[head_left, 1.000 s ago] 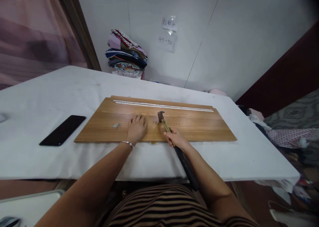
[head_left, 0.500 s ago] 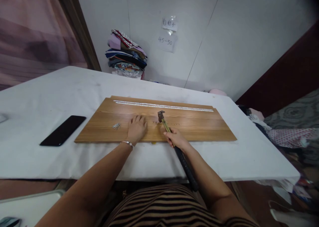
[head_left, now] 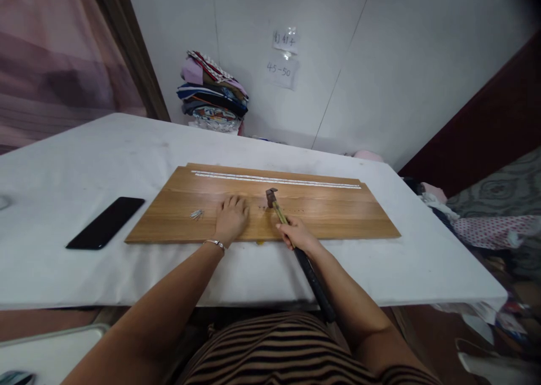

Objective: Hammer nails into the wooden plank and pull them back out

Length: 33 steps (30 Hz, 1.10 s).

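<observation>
In the head view, a long rectangular wooden board with a smooth, warm grain is laid along the middle of a table, which is covered in matt white cloth. A thin, pale strip is set along the board's far edge.

The left hand is pressed flat on the board near its near edge, palm down and fingers loosely together, with nothing gripped; a slim metal bracelet is worn at the wrist. The right hand is clamped around a hammer where the yellowish shaft meets the black grip. The dark metal head is held at the board's middle, beside a faint row of small dark dots – whether it touches the wood cannot be told.

A few thin silvery nails are heaped loose on the board, left of the left hand. A glossy black phone is laid flat near the table's left edge.

At the far edge, folded patterned cloths are stacked against the wall. Above them, handwritten paper slips are fixed – the upper one seemingly inside clear plastic.
</observation>
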Motion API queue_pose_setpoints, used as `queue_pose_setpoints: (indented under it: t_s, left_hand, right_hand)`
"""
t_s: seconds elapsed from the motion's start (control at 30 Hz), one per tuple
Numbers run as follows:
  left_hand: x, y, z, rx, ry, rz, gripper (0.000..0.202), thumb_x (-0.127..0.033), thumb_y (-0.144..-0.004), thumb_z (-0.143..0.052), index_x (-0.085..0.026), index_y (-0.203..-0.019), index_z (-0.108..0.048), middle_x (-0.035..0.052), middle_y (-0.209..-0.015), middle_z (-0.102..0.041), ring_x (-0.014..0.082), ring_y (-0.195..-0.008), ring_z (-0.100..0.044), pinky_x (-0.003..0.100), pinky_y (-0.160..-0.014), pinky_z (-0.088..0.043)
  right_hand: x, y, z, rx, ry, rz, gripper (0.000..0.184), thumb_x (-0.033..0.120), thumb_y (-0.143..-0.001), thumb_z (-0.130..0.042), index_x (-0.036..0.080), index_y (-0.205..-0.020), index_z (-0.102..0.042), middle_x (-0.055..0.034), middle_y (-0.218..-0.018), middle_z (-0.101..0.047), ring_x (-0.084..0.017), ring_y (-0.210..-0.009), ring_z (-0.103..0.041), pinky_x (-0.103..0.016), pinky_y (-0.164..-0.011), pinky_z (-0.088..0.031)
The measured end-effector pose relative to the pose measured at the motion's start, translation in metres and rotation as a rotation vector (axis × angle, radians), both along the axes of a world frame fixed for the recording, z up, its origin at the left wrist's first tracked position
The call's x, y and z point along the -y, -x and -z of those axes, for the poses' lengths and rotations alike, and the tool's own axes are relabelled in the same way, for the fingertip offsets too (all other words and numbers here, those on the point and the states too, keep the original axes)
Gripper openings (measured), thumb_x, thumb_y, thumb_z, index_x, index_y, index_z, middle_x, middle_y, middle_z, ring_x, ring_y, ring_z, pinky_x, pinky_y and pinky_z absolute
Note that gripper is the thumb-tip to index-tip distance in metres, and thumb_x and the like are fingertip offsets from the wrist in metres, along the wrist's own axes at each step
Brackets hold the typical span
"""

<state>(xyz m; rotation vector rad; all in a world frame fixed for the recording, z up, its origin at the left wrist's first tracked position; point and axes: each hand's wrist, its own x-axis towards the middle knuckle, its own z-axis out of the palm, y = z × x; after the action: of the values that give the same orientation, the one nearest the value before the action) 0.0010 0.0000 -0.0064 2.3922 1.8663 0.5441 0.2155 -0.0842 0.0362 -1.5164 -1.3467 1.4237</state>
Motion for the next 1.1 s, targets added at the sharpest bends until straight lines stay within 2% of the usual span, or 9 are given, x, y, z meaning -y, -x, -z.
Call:
queue_pose_setpoints:
  t_s: [0.53,0.77,1.0,1.1]
  left_hand:
    - [0.0003,-0.0009,-0.0005,-0.015,0.002,-0.009,0.041,-0.032,-0.100,-0.039,-0.019,-0.125,-0.068,0.0157,-0.147,-0.062,0.0326,-0.140,-0.049,0.052,-0.116,-0.037]
    - [0.0002,0.0000,-0.0015,-0.005,0.009,0.002,0.043,-0.031,-0.099,-0.038,-0.016,-0.127,-0.068,0.0182,-0.146,-0.061,0.0327,-0.139,-0.050,0.052,-0.116,-0.036]
    - [0.0000,-0.0002,-0.0016,-0.008,0.015,-0.002,0.043,-0.031,-0.100,-0.038,-0.016,-0.127,-0.068,0.0178,-0.146,-0.061,0.0332,-0.140,-0.049,0.052,-0.116,-0.036]
    - [0.0002,-0.0002,-0.0023,0.005,0.017,-0.001,0.043,-0.032,-0.100,-0.038,-0.016,-0.127,-0.068,0.0180,-0.146,-0.062,0.0337,-0.139,-0.049,0.052,-0.115,-0.036]
  right_hand:
    - [0.0036,0.0009,-0.0052,-0.005,0.024,0.004,0.023,0.038,-0.085,-0.060,0.025,-0.076,-0.043,0.0125,-0.040,-0.043,-0.008,-0.031,-0.035,-0.021,-0.038,-0.030]
    - [0.0027,0.0024,-0.0052,0.011,0.022,0.007,0.013,0.034,-0.085,-0.056,0.024,-0.083,-0.048,0.0129,-0.040,-0.042,-0.009,-0.033,-0.035,-0.022,-0.039,-0.031]
    - [0.0016,0.0009,-0.0019,-0.017,0.001,0.005,0.022,0.040,-0.084,-0.060,0.025,-0.079,-0.044,0.0130,-0.040,-0.043,-0.008,-0.031,-0.035,-0.022,-0.038,-0.030]
    - [0.0009,0.0010,-0.0009,-0.010,0.010,-0.005,0.019,0.039,-0.084,-0.059,0.025,-0.081,-0.046,0.0130,-0.040,-0.044,-0.009,-0.031,-0.035,-0.022,-0.038,-0.029]
